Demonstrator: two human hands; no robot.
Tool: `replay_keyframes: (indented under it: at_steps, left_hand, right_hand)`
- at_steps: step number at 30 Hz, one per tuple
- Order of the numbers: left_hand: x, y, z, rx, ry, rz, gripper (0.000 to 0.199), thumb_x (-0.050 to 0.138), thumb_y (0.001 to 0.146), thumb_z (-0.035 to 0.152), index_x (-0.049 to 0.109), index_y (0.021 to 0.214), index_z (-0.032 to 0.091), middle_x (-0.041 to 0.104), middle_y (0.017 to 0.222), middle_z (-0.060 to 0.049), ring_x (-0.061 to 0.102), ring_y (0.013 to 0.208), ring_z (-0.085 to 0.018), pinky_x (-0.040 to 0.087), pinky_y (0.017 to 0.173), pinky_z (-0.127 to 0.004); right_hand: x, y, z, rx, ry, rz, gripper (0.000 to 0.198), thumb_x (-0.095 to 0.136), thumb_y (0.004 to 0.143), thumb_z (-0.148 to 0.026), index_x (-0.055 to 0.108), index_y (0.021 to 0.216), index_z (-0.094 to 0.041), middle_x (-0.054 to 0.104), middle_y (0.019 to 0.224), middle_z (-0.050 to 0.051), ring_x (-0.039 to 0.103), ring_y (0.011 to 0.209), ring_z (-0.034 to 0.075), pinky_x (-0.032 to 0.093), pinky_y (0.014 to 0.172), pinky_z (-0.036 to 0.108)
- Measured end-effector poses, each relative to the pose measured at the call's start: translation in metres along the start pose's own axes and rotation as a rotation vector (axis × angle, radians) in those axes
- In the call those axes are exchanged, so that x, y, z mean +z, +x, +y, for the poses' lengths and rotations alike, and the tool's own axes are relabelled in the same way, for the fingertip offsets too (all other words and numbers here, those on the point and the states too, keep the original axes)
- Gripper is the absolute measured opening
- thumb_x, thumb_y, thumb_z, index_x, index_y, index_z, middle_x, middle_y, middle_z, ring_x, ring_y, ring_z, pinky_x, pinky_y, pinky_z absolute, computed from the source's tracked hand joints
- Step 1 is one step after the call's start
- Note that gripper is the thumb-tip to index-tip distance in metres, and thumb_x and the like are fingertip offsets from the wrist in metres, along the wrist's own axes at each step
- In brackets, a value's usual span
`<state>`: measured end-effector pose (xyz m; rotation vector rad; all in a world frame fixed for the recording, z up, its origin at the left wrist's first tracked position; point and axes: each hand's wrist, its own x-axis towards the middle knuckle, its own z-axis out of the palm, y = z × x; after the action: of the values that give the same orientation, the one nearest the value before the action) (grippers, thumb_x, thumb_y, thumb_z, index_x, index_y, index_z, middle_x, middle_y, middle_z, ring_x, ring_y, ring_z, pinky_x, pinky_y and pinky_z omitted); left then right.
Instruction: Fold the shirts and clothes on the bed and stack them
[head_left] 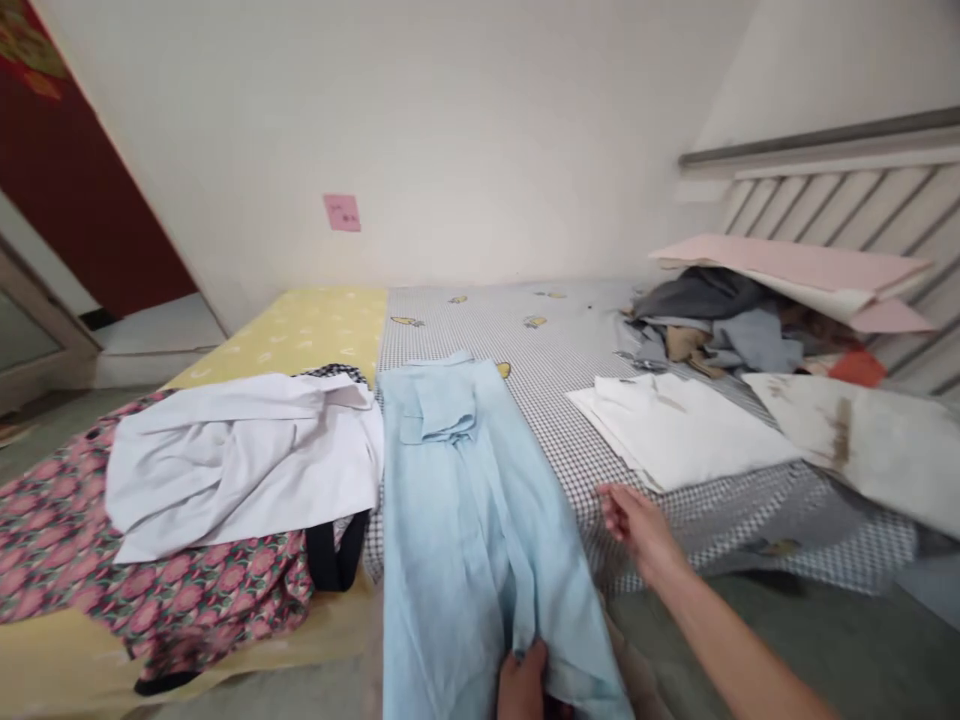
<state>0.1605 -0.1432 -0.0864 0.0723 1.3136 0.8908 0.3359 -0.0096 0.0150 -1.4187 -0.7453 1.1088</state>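
Observation:
A long light blue garment (pixel 450 540) lies over the bed's front edge, its lower part hanging towards me. On its upper part rests a folded piece like a cuff (pixel 448 412). My left hand (pixel 523 682) pinches the garment's lower portion at the bottom of the view; the rest of that arm is hidden. To the right of the garment, my right hand (pixel 634 522) hovers by the bed edge with its fingers curled in and nothing visible in them. A folded white cloth (pixel 690 425) lies just beyond that hand.
On the left, a white garment (pixel 240 460) covers part of a pink floral garment (pixel 75 510) with a black strap (pixel 335 555). A heap of dark and grey clothes (pixel 720 315) sits at right under a pink board (pixel 825 265), near a slatted headboard (pixel 847 205). A wall stands behind the bed.

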Motion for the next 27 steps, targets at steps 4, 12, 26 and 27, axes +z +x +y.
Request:
replay_keyframes:
  at_steps: [4,12,26,27]
  left_hand:
    - [0.005,-0.01,0.007,-0.004,-0.085,0.001,0.026,0.076,0.076,0.034,0.06,0.09,0.019,0.062,0.071,0.002,0.058,0.064,-0.015,0.039,0.055,-0.025]
    - [0.008,-0.031,0.008,0.107,0.053,-0.21,0.056,0.091,0.049,0.058,0.059,0.073,0.018,0.053,0.057,0.005,0.046,0.053,-0.011,0.035,0.053,-0.026]
    - [0.015,-0.042,0.017,0.139,0.192,-0.216,0.068,0.086,0.043,0.073,0.059,0.073,0.018,0.054,0.055,0.004,0.044,0.049,-0.01,0.032,0.051,-0.026]
    - [0.014,-0.041,0.017,0.133,0.196,-0.217,0.069,0.086,0.043,0.073,0.059,0.074,0.018,0.055,0.055,0.004,0.046,0.05,-0.011,0.033,0.052,-0.026]
  right_hand:
    - [-0.046,-0.025,0.042,0.311,0.081,0.078,0.009,0.068,0.071,-0.032,0.072,0.076,-0.025,0.066,0.068,0.002,0.06,0.052,0.013,0.04,0.047,0.023]
    - [-0.04,-0.053,0.066,0.421,0.052,-0.235,0.036,0.062,0.085,-0.06,0.075,0.092,-0.027,0.077,0.099,0.007,0.07,0.088,0.022,0.053,0.078,0.034]
    - [-0.027,-0.055,0.058,0.367,-0.028,-0.418,0.055,0.084,0.064,-0.063,0.075,0.102,-0.024,0.077,0.103,0.005,0.067,0.1,0.027,0.051,0.085,0.037]
    - [-0.025,-0.053,0.06,0.366,-0.041,-0.414,0.054,0.084,0.064,-0.062,0.075,0.1,-0.023,0.078,0.102,0.005,0.067,0.099,0.027,0.051,0.085,0.037]
